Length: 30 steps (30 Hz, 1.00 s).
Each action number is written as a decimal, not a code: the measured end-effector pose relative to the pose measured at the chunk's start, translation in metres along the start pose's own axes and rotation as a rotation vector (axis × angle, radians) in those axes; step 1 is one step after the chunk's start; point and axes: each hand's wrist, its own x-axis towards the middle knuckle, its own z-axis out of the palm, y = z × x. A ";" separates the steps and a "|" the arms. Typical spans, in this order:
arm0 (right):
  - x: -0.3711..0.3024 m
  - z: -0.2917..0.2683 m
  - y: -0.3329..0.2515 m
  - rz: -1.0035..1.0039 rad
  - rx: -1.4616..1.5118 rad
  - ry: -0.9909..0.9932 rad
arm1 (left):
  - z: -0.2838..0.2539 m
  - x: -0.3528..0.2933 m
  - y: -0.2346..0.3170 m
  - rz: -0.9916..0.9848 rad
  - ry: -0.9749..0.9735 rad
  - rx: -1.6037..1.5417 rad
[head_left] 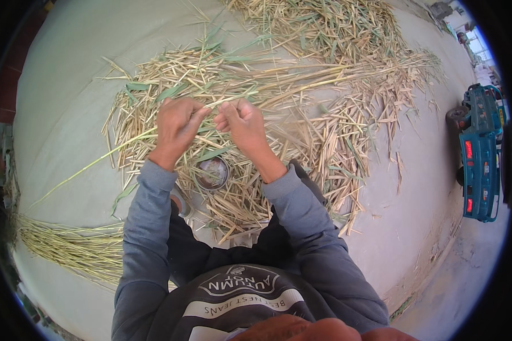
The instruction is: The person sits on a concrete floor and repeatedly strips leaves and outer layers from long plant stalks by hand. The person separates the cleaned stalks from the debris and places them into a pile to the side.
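A long, thin yellow-green reed-like stalk (94,160) slants from the floor at the left up to my hands. My left hand (176,126) is closed around it, with the thumb and fingers pinched together. Close by on the right, my right hand (246,126) has its fingers curled in a pinch on the stalk's length between the hands. Under both hands lies a wide litter of dry, straw-coloured husks (318,142) with some green leaves. A round, open container (212,173) stands among the husks between my legs; its contents are not clear.
A bundle of peeled-looking yellow-green stalks (68,244) lies at the lower left. Longer stalks (307,79) rest across the litter to the right. Another heap of husks (335,28) is at the far side. A teal vehicle (480,159) stands at the right.
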 end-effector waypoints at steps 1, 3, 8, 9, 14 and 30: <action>-0.002 0.002 0.000 -0.009 0.004 -0.003 | 0.002 0.001 0.001 0.039 0.005 0.013; -0.003 0.002 -0.001 0.024 0.035 -0.004 | 0.002 0.003 0.001 0.074 0.019 0.036; 0.000 -0.011 -0.007 -0.014 0.058 0.054 | -0.002 0.000 0.000 0.056 -0.024 0.081; 0.001 -0.015 -0.007 0.014 0.045 0.081 | 0.001 -0.001 0.001 0.049 -0.032 0.077; -0.001 -0.028 -0.002 -0.098 -0.018 -0.058 | 0.001 -0.007 -0.003 -0.022 -0.106 -0.057; -0.009 -0.058 -0.001 -0.131 -0.002 -0.239 | -0.036 -0.035 0.021 -0.169 -0.092 -0.010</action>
